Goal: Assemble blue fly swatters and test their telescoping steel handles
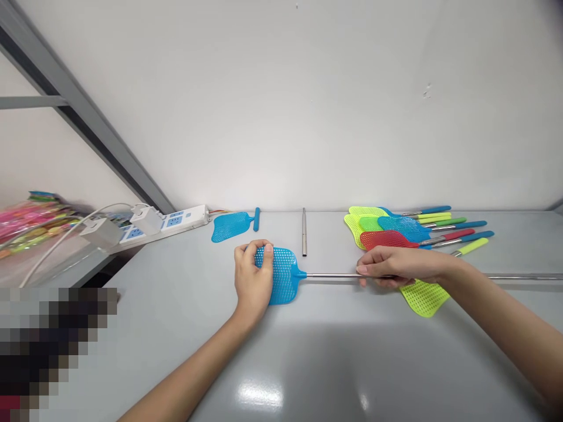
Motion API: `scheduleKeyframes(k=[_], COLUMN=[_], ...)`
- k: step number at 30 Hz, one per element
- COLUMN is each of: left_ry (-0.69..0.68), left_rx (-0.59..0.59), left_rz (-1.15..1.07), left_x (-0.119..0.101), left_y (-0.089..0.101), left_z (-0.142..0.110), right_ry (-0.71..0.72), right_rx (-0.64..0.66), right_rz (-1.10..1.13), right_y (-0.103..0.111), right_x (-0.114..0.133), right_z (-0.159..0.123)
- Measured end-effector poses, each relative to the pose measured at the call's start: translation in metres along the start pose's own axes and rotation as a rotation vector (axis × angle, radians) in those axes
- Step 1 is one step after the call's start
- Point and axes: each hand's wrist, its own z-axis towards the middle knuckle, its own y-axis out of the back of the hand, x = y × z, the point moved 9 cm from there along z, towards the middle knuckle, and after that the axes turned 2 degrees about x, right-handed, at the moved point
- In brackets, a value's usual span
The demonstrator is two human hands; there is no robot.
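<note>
My left hand is closed round the far edge of a blue fly swatter head, thumb on top of the mesh. From that head a thin metal rod runs to the right, and my right hand grips it. The rod shows again as a long metal length beyond my right wrist, reaching the right edge of the view. Partly under my right hand lies a yellow-green swatter head. Behind the hands, a separate metal tube lies pointing to the wall.
Several assembled fly swatters in mixed colours are piled at the back right. A loose blue swatter head and a blue handle grip lie at the back left. A power strip with chargers and bright bagged items are farther left.
</note>
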Motion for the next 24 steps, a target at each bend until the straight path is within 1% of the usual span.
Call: scheduleKeyframes(k=[6, 13, 16, 20, 24], left_ry=[0.023, 0.119, 0.13, 0.14, 0.158], left_rx=[-0.006, -0.042, -0.04, -0.037, 0.005], left_rz=[-0.046, 0.043, 0.076, 0.081, 0.035], left_x=[-0.001, -0.001, -0.001, -0.002, 0.001], left_y=[0.001, 0.003, 0.003, 0.003, 0.0], left_z=[-0.004, -0.022, -0.026, -0.028, -0.023], right_ry=[0.041, 0.037, 0.035, 0.029, 0.02], right_rx=[-0.084, -0.072, -0.046, -0.027, -0.028], right_rz=[-0.083, -0.098, -0.078, -0.053, -0.036], right_y=[0.005, 0.004, 0.002, -0.001, -0.002], right_x=[0.001, 0.001, 0.0, -0.002, -0.004], right_z=[0.002, 0.005, 0.006, 0.008, 0.009])
